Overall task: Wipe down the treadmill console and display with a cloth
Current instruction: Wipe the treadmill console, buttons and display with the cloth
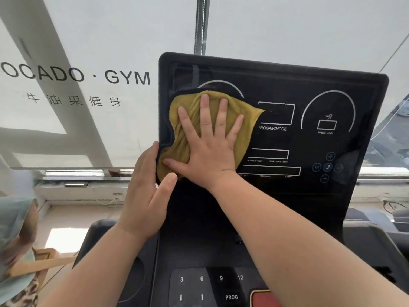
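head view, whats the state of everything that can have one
cloth, crumpled, pressed against the display's left side
display, readouts blank, left part covered by the cloth
right hand, flat, fingers spread, pressing the cloth
left hand, holding the display's left edge, thumb in front
console keys, unlit, untouched

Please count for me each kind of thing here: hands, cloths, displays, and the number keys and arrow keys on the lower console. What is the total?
2 hands: left hand, right hand
1 yellow cloth
1 display
4 number keys: 3, 6, 9, 12
2 arrow keys: down, up
Total: 10
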### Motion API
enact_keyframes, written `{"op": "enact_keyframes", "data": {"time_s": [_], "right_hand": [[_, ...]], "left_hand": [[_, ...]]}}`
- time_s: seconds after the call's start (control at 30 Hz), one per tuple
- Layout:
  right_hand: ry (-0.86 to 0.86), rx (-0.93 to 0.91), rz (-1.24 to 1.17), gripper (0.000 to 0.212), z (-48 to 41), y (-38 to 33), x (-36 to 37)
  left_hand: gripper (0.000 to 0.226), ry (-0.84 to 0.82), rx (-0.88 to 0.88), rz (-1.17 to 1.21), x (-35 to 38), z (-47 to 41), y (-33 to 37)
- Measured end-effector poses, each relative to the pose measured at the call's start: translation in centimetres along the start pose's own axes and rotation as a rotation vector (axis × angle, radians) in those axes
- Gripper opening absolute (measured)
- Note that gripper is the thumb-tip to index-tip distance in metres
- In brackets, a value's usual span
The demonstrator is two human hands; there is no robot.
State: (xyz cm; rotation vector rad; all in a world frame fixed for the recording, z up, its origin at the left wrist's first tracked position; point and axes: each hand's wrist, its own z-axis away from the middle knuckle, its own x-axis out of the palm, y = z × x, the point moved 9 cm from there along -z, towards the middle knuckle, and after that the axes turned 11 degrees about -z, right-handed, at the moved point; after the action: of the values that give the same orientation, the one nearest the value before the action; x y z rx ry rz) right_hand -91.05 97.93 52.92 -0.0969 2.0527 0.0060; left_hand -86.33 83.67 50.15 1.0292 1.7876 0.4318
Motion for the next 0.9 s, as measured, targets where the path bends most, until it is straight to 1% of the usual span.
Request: {"op": "enact_keyframes", "data": {"time_s": [0.13,0.2,0.27,0.33,0.43,0.5,0.63,0.73,0.83,0.9], "right_hand": [[-0.056,-0.114,0.018,0.105,3.3,0.1,1.9],[-0.043,-0.164,0.006,0.105,5.2,1.1,2.1],[-0.036,-0.181,0.022,0.106,6.7,3.0,2.2],[-0.044,-0.146,0.041,0.110,8.0,6.0,2.2],[-0.053,-0.004,0.035,0.116,9.4,10.4,1.9],[-0.047,0.074,0.017,0.119,9.7,11.2,1.9],[-0.012,0.166,-0.048,0.124,9.2,7.7,2.9],[-0.026,0.099,-0.092,0.117,9.0,2.9,4.4],[-0.125,-0.004,-0.083,0.098,9.9,-1.7,6.6],[-0.174,-0.054,-0.076,0.087,10.7,-3.3,7.6]], "left_hand": [[0.077,-0.017,-0.023,-0.069,0.7,0.8,-0.3],[0.081,-0.042,-0.043,-0.038,1.3,1.1,-1.0],[0.082,-0.069,-0.026,0.013,1.6,1.4,-1.3],[0.081,-0.079,0.003,0.042,1.6,1.5,-1.2],[0.074,-0.092,0.020,0.080,1.0,1.5,-0.7],[0.077,-0.119,0.015,0.097,1.0,1.8,-1.1],[0.089,-0.192,-0.030,0.080,2.0,3.1,-2.9],[0.093,-0.219,-0.060,0.076,2.3,4.2,-3.5],[0.078,-0.201,-0.064,0.029,2.4,4.8,-3.7],[0.067,-0.169,-0.071,-0.026,2.5,5.3,-3.8]]}}
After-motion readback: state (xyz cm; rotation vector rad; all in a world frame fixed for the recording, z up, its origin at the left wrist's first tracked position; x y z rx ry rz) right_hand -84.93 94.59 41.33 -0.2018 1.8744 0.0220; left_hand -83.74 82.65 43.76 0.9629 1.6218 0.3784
